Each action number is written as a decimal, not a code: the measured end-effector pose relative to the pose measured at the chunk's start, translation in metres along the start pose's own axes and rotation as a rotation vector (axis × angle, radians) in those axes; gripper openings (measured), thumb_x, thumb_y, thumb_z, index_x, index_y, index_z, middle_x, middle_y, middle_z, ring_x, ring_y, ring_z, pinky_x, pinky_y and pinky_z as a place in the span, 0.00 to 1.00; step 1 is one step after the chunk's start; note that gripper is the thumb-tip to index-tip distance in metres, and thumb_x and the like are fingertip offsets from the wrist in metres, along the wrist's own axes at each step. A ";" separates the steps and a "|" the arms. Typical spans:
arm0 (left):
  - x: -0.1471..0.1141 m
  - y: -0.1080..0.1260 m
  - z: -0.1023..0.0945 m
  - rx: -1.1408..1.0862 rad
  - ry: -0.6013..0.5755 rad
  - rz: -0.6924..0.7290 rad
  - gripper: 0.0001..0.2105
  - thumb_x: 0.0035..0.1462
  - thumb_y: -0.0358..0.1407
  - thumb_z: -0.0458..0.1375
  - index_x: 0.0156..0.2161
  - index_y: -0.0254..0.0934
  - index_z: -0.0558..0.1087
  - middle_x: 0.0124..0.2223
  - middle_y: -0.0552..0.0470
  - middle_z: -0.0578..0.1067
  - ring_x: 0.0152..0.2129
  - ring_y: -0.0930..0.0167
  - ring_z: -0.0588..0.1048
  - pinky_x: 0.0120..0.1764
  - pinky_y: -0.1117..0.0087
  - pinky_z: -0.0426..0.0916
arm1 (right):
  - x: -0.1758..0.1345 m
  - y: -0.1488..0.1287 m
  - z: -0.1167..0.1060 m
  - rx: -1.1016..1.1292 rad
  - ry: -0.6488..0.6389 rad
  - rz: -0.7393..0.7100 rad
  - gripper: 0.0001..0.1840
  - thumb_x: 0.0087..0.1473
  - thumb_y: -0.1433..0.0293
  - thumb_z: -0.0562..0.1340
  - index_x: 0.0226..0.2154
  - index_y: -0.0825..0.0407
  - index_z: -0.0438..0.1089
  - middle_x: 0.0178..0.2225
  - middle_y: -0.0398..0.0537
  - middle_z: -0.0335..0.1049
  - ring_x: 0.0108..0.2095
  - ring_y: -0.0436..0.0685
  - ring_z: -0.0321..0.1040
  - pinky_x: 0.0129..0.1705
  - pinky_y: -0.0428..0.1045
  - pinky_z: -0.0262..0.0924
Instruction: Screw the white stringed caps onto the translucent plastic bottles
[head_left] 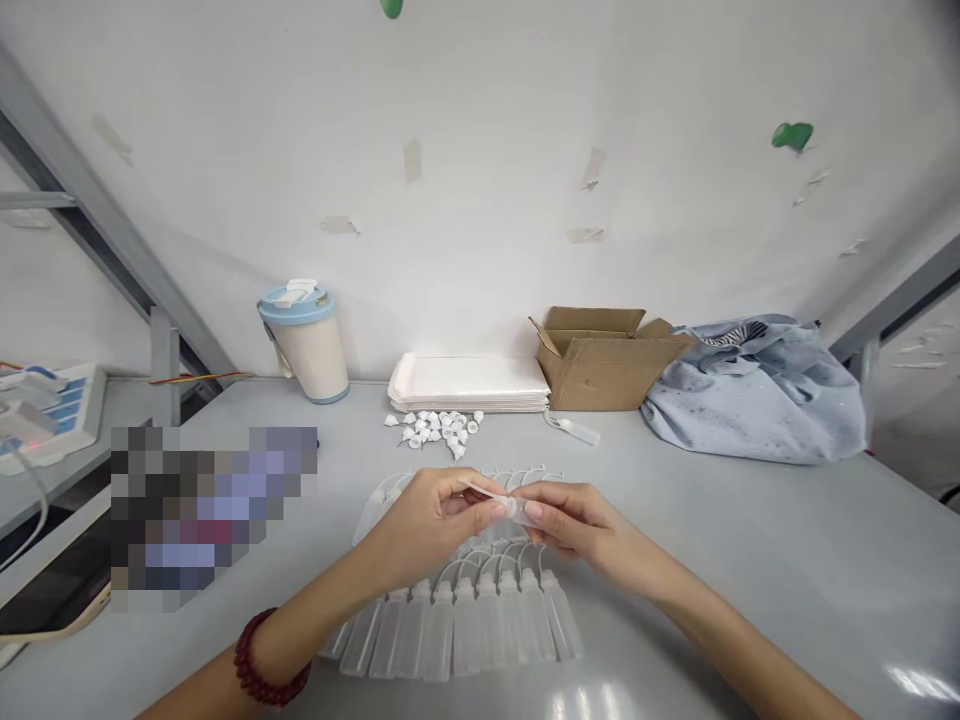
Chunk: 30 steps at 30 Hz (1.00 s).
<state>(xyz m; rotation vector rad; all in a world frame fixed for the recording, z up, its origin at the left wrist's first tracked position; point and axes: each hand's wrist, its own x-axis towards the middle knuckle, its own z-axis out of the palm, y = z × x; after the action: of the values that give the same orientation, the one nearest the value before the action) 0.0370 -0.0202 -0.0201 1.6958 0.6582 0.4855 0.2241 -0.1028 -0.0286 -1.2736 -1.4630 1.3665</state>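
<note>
Head: handheld translucent bottle point(519, 509), contents unclear

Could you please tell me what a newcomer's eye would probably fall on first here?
Probably the two hands at the centre: the left hand and right hand pinch a small translucent bottle between them. Just below, a front row of similar bottles lies side by side on the grey table. Behind the hands, a loose cluster of white caps sits before a stack of white padded mailers.
</note>
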 end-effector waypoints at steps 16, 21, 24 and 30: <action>-0.001 -0.006 0.003 0.078 -0.016 -0.074 0.17 0.57 0.45 0.53 0.27 0.34 0.74 0.21 0.54 0.71 0.20 0.73 0.70 0.25 0.74 0.66 | -0.001 0.000 0.007 0.065 0.089 -0.001 0.17 0.58 0.52 0.52 0.40 0.48 0.55 0.22 0.35 0.50 0.21 0.46 0.46 0.22 0.44 0.39; -0.003 -0.006 0.007 0.271 0.048 0.138 0.09 0.56 0.38 0.54 0.35 0.36 0.75 0.29 0.51 0.74 0.26 0.71 0.71 0.30 0.72 0.67 | -0.002 0.002 0.006 0.044 0.092 0.000 0.15 0.60 0.54 0.50 0.41 0.48 0.55 0.20 0.33 0.48 0.20 0.46 0.44 0.23 0.44 0.40; -0.003 -0.005 0.008 0.336 0.089 0.215 0.09 0.54 0.37 0.56 0.39 0.38 0.75 0.34 0.50 0.76 0.30 0.70 0.72 0.34 0.70 0.67 | -0.002 0.003 0.005 0.051 0.090 0.007 0.15 0.60 0.55 0.50 0.41 0.48 0.55 0.20 0.33 0.47 0.20 0.46 0.42 0.22 0.43 0.40; -0.004 -0.001 0.007 0.145 -0.048 -0.023 0.15 0.59 0.43 0.51 0.32 0.36 0.74 0.24 0.53 0.73 0.22 0.73 0.72 0.26 0.74 0.67 | -0.002 0.000 0.005 0.027 0.084 0.004 0.17 0.59 0.52 0.50 0.40 0.47 0.56 0.20 0.34 0.46 0.20 0.47 0.42 0.22 0.43 0.40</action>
<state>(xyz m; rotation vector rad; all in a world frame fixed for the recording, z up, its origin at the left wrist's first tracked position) 0.0379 -0.0277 -0.0226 1.8289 0.6906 0.3873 0.2195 -0.1064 -0.0292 -1.3018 -1.3816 1.3154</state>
